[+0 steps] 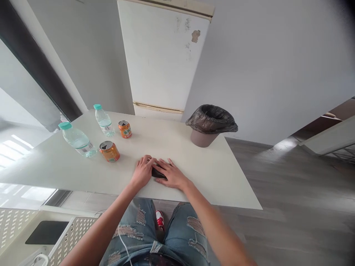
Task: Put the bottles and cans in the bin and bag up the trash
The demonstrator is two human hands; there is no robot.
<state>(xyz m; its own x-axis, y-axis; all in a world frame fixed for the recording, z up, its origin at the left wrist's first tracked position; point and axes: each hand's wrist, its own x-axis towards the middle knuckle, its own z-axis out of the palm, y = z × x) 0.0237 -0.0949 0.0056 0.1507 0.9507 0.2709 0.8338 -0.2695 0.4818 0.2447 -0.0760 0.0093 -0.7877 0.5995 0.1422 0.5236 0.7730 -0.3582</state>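
A small dark, flattish thing [159, 173] lies on the white table [216, 177] near its front edge; its kind cannot be made out. My right hand [173, 175] rests over it palm down, fingers spread, with the thumb along its near side, and hides part of it. At its left end is my left hand [143, 171], laid on the tabletop with the fingers stretched out. The fingertips of both hands meet or nearly meet above the dark thing. Nearest on the left stands an opened orange can [110, 152].
Behind that can stand a second orange can [125, 129] and two clear bottles with teal caps, one nearer [79, 142] and one farther [104, 122]. A brown bin [203, 139] lined with a black bag [212, 120] stands at the back right. A white fridge [166, 55] is behind the table.
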